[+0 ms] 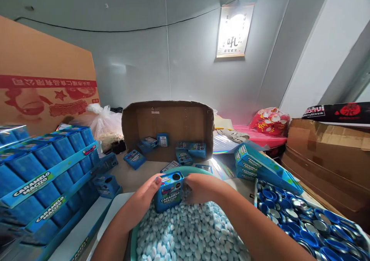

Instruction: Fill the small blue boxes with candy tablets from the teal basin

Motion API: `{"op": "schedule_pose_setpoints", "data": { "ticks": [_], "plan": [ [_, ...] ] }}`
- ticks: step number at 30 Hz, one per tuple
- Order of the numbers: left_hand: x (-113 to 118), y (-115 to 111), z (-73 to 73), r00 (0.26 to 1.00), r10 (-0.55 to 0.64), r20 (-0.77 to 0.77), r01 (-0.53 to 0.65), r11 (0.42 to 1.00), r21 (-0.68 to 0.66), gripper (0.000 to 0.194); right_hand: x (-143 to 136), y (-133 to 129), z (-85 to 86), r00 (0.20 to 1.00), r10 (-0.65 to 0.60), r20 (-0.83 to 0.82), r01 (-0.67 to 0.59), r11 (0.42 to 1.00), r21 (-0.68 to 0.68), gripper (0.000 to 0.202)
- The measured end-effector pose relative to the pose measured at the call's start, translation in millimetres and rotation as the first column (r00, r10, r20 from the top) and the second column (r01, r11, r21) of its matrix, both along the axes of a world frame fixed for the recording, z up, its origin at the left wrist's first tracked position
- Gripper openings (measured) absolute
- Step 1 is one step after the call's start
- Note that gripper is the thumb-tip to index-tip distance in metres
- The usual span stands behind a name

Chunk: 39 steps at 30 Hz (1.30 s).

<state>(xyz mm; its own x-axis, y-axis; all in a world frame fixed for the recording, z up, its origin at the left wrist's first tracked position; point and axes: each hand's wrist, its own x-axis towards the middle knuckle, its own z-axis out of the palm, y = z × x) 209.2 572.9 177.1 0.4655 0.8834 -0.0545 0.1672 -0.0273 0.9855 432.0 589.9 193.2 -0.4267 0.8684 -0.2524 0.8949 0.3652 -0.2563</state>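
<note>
My left hand (148,194) grips a blue candy tin (169,193) by its side, the thumb at its top edge. The tin stands upright over the far part of a green tub (134,241), and its top has a dark round spot. The tub is filled with pale blue and white candies (185,230). Just right of the tin, my right hand (196,188) is closed low at the candies, its fingers curled. Some candies show by its fingers, but how many it holds is hidden.
Behind the tub, a cardboard box (167,118) lies open towards me with several blue tins in and before it. Stacked trays of tins (52,176) stand left. At right are a tray of blue and silver lids (306,222), display boxes (254,164) and a brown carton (323,168).
</note>
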Motion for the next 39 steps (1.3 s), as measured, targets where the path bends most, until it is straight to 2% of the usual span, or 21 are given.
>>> {"op": "schedule_pose_setpoints", "data": {
  "ticks": [3, 6, 9, 16, 21, 24, 30, 39],
  "plan": [
    [0, -1, 0.8, 1.0, -0.011, 0.008, 0.011, 1.0, -0.001, 0.069, -3, -2, 1.8, 0.998, -0.012, 0.064, 0.015, 0.999, -0.048, 0.04],
    [-1, 0, -1.7, 1.0, -0.014, 0.01, 0.014, 1.0, -0.004, 0.068, -4, -2, 2.1, 0.998, 0.0, 0.058, 0.005, 0.996, -0.089, 0.048],
    [-3, 3, -5.9, 1.0, -0.019, 0.022, 0.019, 1.0, 0.004, 0.067, -3, 0, -0.6, 0.999, 0.012, 0.039, -0.008, 0.994, -0.111, 0.045],
    [-2, 3, -4.4, 1.0, -0.01, 0.01, 0.01, 1.0, 0.021, 0.068, -2, -2, -5.6, 0.999, 0.01, -0.053, -0.011, 1.0, -0.024, 0.007],
    [-3, 2, -5.7, 1.0, 0.001, -0.007, -0.001, 1.0, 0.029, 0.067, -3, -5, -5.4, 0.994, 0.02, -0.104, -0.015, 0.999, 0.044, 0.02],
    [-3, 1, -5.4, 1.0, -0.014, 0.012, 0.014, 1.0, -0.004, 0.067, -1, -3, -4.6, 0.991, -0.009, -0.135, 0.021, 0.996, 0.092, 0.023],
    [-2, -1, -0.9, 1.0, -0.007, 0.011, 0.007, 1.0, 0.011, 0.064, 4, 5, 2.1, 0.954, -0.059, -0.295, 0.105, 0.984, 0.143, 0.011],
    [-2, 1, -2.2, 0.999, -0.035, 0.029, 0.035, 0.999, 0.002, 0.064, 5, 15, 4.0, 0.812, -0.18, -0.555, 0.293, 0.949, 0.12, 0.017]
  ]
}}
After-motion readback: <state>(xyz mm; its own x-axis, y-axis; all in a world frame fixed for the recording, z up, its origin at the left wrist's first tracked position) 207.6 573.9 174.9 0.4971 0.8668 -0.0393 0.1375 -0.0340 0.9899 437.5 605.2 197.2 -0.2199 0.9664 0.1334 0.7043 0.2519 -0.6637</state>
